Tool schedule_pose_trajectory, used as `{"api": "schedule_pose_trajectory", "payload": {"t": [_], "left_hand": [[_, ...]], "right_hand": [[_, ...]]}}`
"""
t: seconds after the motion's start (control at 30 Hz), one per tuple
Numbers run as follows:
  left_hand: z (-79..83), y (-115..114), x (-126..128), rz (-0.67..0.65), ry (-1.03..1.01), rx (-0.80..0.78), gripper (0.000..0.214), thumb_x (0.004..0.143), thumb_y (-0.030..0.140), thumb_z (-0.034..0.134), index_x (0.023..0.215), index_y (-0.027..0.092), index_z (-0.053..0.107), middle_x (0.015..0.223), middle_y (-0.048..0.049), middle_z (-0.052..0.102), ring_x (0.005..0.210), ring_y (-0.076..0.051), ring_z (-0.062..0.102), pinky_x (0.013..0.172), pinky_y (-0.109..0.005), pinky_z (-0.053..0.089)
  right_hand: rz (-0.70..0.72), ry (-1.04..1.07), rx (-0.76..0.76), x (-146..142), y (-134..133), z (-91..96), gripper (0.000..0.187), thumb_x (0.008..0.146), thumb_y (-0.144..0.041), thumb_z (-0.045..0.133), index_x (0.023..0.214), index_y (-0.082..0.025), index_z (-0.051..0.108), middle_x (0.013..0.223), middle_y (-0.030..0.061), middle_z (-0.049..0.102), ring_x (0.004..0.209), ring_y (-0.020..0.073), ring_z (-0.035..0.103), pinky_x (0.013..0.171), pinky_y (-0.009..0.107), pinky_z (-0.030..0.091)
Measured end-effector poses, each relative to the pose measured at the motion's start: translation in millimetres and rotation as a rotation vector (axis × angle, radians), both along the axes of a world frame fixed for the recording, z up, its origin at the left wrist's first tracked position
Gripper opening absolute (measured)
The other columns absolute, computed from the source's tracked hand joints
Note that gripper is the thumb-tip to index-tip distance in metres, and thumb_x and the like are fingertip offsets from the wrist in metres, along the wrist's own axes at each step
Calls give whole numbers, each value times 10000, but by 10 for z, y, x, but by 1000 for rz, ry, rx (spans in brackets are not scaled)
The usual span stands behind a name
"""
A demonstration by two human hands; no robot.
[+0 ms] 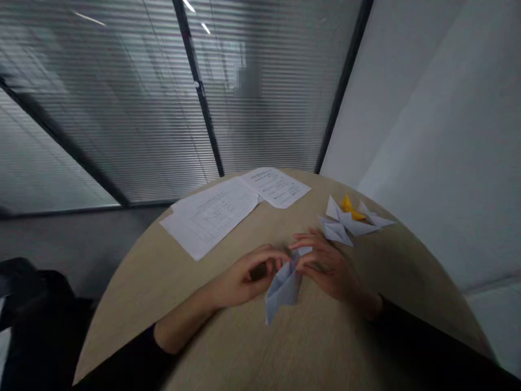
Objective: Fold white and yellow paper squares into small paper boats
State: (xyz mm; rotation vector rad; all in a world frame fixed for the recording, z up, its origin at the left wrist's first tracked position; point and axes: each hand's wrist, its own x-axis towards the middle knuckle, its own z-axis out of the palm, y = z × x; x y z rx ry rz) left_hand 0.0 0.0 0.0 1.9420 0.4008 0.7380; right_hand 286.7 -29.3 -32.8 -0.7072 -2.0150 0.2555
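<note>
Both the left hand (pixel 240 279) and the right hand (pixel 325 266) pinch the top of a pale lavender, partly folded paper piece (pixel 284 288), creased into a pointed pocket shape. It sits mid-table on the round wooden table (pixel 244 347), with finished folded paper shapes (pixel 350 222) at two o'clock.

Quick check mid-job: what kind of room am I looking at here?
Probably an office meeting room: glass partition with slatted blinds, a round wooden table, and printed forms beyond the folded paper.

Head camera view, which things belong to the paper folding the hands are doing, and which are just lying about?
In hand:
left hand
right hand
pale folded paper, pinched by both

Lying about:
printed sheets at the far edge of the wooden table
white folded pieces, untouched
yellow folded piece among them
</note>
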Motion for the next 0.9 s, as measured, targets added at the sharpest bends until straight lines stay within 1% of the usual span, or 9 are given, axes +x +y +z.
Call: {"api": "schedule_pose_trajectory", "payload": {"t": [0.1, 0.17, 0.27, 0.37, 0.5, 0.57, 0.67, 0.77, 0.9], "left_hand": [[21, -7, -14, 8, 23, 30, 191, 1128, 348, 723, 1279, 231, 723, 1161, -86, 690, 904, -169, 600, 802, -289, 514], [31, -3, -14, -8, 51, 68, 221, 1093, 376, 775, 1250, 228, 726, 1114, -78, 706, 870, -173, 615, 782, -292, 524], [48, 19, -11, -41, 97, 158, 274, 1065, 410, 812, 1265, 232, 753, 1066, -80, 754, 889, -203, 682, 829, -329, 563], [76, 57, -30, 1, 114, 231, 225, 1081, 417, 796, 1203, 228, 784, 1052, -90, 776, 925, -223, 723, 867, -354, 587], [111, 109, -86, 84, 72, 213, 192, 1099, 405, 782, 1125, 216, 806, 1073, -102, 781, 933, -219, 738, 865, -355, 604], [121, 126, -106, 86, 49, 196, 188, 1097, 400, 792, 1106, 213, 811, 1072, -98, 784, 915, -210, 739, 843, -345, 603], [136, 140, -129, 75, 53, 223, 168, 1104, 381, 788, 1119, 215, 815, 1096, -94, 781, 872, -187, 730, 788, -316, 591], [166, 155, -172, 92, 91, 386, 137, 1123, 349, 762, 1169, 229, 811, 1124, -86, 790, 923, -194, 746, 836, -326, 594], [229, 181, -257, 139, 167, 669, 124, 1145, 332, 734, 1212, 251, 798, 1154, -67, 825, 1048, -225, 775, 951, -364, 583]], "right_hand": [[15, 5, 4, -3, -9, 15, 202, 1073, -133, 759, 1088, -334, 750, 1403, 16, 814, 1490, 258, 689, 1415, 574, 338], [21, 5, 13, -6, -16, 30, 218, 1066, -125, 754, 1099, -340, 755, 1404, 19, 810, 1481, 273, 692, 1392, 600, 375], [18, -3, 26, -4, -31, 65, 221, 1049, -121, 765, 1094, -337, 755, 1390, 31, 806, 1455, 293, 703, 1350, 617, 428], [-3, 0, 5, 21, -45, 108, 230, 1028, -97, 748, 1071, -323, 734, 1399, 52, 791, 1440, 309, 698, 1321, 628, 454], [-11, 33, -28, 90, -42, 164, 252, 1000, -84, 731, 1091, -317, 698, 1404, 78, 772, 1410, 328, 699, 1295, 649, 477], [1, 18, -35, 122, -41, 190, 251, 1000, -99, 731, 1119, -317, 691, 1408, 87, 766, 1405, 335, 699, 1286, 654, 481], [32, -85, -45, 150, -61, 225, 283, 1015, -141, 733, 1228, -324, 695, 1467, 96, 744, 1412, 331, 694, 1319, 664, 436], [34, -215, -13, 167, -88, 241, 325, 1020, -209, 782, 1310, -325, 693, 1489, 106, 715, 1410, 329, 688, 1350, 660, 398], [-42, -282, 91, 195, -84, 226, 310, 983, -301, 888, 1247, -322, 727, 1345, 99, 696, 1303, 336, 698, 1315, 668, 440]]}}
